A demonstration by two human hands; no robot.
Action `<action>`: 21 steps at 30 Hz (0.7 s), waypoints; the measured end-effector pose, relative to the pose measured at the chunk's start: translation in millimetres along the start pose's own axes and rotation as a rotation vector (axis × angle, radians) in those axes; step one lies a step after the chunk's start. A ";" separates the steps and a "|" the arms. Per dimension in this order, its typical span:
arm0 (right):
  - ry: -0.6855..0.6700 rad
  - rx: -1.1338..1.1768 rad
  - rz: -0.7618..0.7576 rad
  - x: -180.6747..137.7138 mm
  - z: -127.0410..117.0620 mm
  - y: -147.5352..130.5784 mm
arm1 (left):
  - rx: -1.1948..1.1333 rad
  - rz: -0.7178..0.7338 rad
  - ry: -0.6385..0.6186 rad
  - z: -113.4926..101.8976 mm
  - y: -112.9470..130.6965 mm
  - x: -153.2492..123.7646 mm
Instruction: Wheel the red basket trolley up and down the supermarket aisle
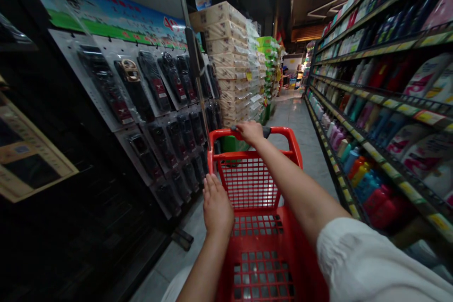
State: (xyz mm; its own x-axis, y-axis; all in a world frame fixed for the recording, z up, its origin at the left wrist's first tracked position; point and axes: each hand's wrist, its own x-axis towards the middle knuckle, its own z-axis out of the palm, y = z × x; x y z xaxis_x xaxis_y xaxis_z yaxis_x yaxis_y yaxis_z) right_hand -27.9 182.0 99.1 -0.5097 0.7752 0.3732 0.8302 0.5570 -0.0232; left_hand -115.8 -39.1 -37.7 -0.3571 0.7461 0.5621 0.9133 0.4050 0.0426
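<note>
A red plastic shopping cart (pixel 253 219) with grid walls and a grid floor is in front of me, and nothing lies in the part of its basket that shows. My right hand (pixel 250 132) is wrapped over the dark grip on the cart's handle (pixel 283 131) at the far end. My left hand (pixel 216 205) rests against the cart's left side, fingers stretched out and close together; its thumb is hidden. Just beyond that side, a thin metal pole (pixel 203 99) with a dark sleeve rises to the top of the view.
Packaged belts (pixel 155 82) hang on a display rack at left. Past it, wrapped packs (pixel 230 52) stand in a tall stack, then green packs (pixel 267 49). Shelves of bottles (pixel 375 184) line the right side. A grey tiled aisle (pixel 295 113) runs ahead between them.
</note>
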 end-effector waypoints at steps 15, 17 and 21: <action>-0.039 -0.071 -0.135 -36.5 -18.9 49.9 | -0.051 0.017 0.053 6.9 -6.4 1.3; -0.057 -0.088 -0.070 -42.0 -21.4 65.1 | -0.060 0.019 0.059 6.5 -6.6 1.6; -0.123 -0.207 0.087 -48.0 -26.6 94.7 | -0.076 0.014 0.046 4.4 -6.5 2.8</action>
State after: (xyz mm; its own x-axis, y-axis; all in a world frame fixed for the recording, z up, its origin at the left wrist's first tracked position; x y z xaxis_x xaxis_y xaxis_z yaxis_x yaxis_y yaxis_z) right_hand 81.1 189.6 103.7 -0.4479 0.8548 0.2620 0.8940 0.4239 0.1452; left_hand -123.6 -37.3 -40.0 -0.3364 0.7258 0.6000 0.9310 0.3522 0.0959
